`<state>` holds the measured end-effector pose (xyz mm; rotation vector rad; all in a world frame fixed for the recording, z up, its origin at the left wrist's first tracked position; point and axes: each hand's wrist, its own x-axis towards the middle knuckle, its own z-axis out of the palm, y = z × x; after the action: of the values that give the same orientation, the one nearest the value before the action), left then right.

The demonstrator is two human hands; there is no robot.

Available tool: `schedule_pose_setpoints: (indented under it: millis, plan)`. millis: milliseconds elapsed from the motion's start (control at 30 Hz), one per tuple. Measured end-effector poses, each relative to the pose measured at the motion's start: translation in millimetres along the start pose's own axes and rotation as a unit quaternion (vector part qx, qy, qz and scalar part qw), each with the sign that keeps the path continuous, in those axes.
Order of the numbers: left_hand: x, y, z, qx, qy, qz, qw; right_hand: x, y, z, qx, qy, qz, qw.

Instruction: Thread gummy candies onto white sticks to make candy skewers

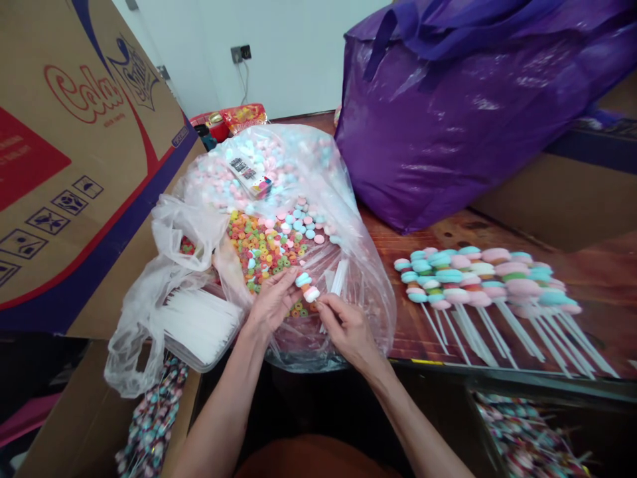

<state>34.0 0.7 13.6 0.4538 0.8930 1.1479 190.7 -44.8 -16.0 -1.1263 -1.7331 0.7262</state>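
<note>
A big clear plastic bag lies open in front of me, full of pink and blue marshmallow discs and small colourful ring candies. My right hand pinches a white stick with a blue and a pink marshmallow threaded on it. My left hand reaches into the ring candies beside that skewer, fingers bent onto the sweets; whether it holds one is hidden. A bundle of white sticks in a clear wrapper lies left of my left hand.
Several finished candy skewers lie fanned on the wooden table to the right. A large purple bag stands behind them. A cardboard box rises at left. More wrapped skewers fill boxes at bottom left and bottom right.
</note>
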Motion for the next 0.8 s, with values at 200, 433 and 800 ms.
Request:
schedule_pose_setpoints:
  millis: [200, 433, 800]
  plan:
    - [-5, -19, 20, -0.028, -0.01, -0.027, 0.999, -4, 2, -1, -0.066, 0.053, -0.036, 0.996]
    - [-4, -32, 41, 0.03, -0.008, -0.014, 0.999, -5, 3, -1, -0.08, 0.125, -0.012, 0.989]
    - [60, 21, 41, 0.673, 0.15, 0.316, 0.652, -6, 11, 0, -0.032, 0.146, 0.109, 0.983]
